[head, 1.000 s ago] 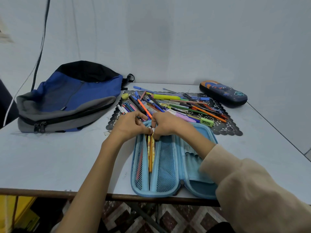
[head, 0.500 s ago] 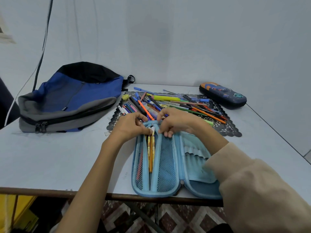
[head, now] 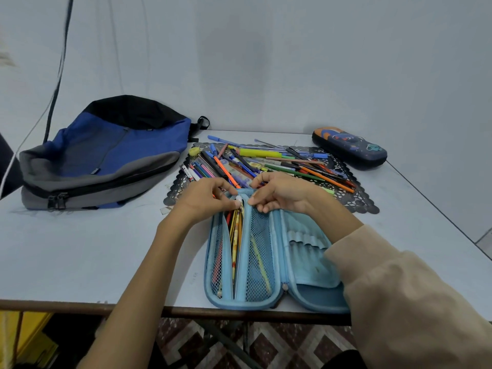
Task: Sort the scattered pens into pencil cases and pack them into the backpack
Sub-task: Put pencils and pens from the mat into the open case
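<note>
An open light-blue pencil case (head: pixel 300 265) lies at the table's near edge, with mesh pockets and a middle divider. Several yellow and orange pencils (head: pixel 235 235) lie in its left slot. My left hand (head: pixel 205 199) pinches the top ends of those pencils at the case's far rim. My right hand (head: pixel 279 193) pinches the top edge of the mesh divider just beside it. Behind the hands a heap of scattered pens (head: pixel 269 162) lies on a black lace mat (head: pixel 356 202). A blue, grey and black backpack (head: pixel 106 155) lies zipped at the left.
A dark navy pencil case (head: pixel 348 147) with cartoon print lies shut at the far right of the white table (head: pixel 80 249). A cable (head: pixel 57 75) hangs along the wall at the left. The table's front edge runs just below the blue case.
My right hand has slid from over the pencils to the divider's top edge, drawing it right. The middle slot stands wider and the pencils show more. My left hand stays put.
</note>
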A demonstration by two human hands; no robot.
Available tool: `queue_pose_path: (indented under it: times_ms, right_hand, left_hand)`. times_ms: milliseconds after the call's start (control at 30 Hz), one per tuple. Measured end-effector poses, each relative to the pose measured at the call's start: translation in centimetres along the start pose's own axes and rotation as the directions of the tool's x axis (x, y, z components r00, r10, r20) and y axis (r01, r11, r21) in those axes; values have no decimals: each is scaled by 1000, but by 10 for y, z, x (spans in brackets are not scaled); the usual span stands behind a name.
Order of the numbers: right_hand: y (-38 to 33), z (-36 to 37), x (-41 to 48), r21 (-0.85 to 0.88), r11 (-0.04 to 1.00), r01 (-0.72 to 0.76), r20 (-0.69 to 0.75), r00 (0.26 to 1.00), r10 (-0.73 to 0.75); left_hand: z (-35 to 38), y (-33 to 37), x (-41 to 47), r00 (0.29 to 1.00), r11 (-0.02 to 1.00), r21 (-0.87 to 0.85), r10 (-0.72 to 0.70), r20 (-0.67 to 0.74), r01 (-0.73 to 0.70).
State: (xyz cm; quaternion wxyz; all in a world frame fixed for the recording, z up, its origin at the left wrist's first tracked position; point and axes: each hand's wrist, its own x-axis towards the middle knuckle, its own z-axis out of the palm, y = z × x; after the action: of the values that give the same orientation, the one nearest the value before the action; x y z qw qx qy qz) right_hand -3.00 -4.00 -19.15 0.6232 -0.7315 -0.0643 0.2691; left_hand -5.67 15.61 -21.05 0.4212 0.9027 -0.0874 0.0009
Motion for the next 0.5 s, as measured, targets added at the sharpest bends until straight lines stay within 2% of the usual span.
queue_pose_path:
  times_ms: [300, 500]
  right_hand:
    - [1, 2, 1, -5, 1000, 10, -13, 1000, -10]
    - [5, 2, 2, 70, 997, 46, -51, 998, -42]
  left_hand:
    - [-5, 1, 1, 995, 996, -63, 69, 71, -64]
    - [-7, 6, 5, 995, 999, -46, -17, 93, 21]
